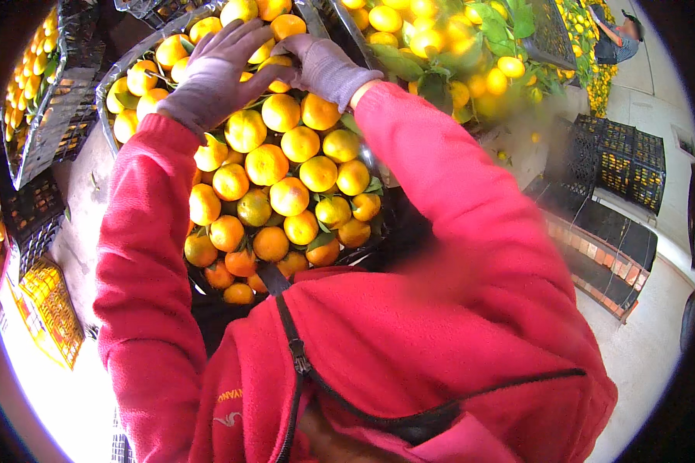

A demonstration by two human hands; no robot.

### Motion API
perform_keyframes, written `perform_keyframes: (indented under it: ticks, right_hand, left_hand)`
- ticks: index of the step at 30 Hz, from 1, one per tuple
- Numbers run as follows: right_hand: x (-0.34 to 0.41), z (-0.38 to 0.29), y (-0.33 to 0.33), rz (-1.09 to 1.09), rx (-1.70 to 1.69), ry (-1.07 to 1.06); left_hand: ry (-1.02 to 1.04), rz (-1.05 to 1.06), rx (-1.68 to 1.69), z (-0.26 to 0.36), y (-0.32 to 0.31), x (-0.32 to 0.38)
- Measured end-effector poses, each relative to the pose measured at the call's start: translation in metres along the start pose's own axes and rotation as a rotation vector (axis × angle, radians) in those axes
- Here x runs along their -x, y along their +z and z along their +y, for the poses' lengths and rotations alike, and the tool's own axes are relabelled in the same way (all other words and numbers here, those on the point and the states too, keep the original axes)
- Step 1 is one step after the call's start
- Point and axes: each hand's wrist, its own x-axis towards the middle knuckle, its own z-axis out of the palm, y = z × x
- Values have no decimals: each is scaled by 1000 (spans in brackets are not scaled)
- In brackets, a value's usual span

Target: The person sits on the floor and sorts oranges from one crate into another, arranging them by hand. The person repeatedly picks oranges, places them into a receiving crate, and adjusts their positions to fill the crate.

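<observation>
Both my hands wear light purple-grey knit gloves and rest at the far part of a plastic-lined crate (105, 87) heaped with orange citrus fruits (266, 165), some with green leaves. My left hand (223, 72) lies over the fruits with its fingers spread. Beside it on the right, my right hand (315, 63) has its fingers bent down at an orange fruit (288, 26); whether they grip a fruit cannot be told. The left thumb reaches close to the right hand's fingertips.
More yellow-orange fruits with leaves (425, 40) lie beyond the right hand. Black crates of fruit (63, 104) stand at left, above a yellow plastic crate (52, 312). Stacked black crates (631, 162) stand at right near a brick-edged block (602, 249). A person (617, 43) is at far upper right.
</observation>
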Motion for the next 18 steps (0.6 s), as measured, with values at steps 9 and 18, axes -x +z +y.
perform_keyframes:
  ticks: [9,18]
  right_hand:
    - [34,17,-78,22,-216,61]
    - [98,0,-8,56,120,-86]
  left_hand:
    - [-53,203,-87,50,58,14]
    - [-137,70,-268,51,72,9]
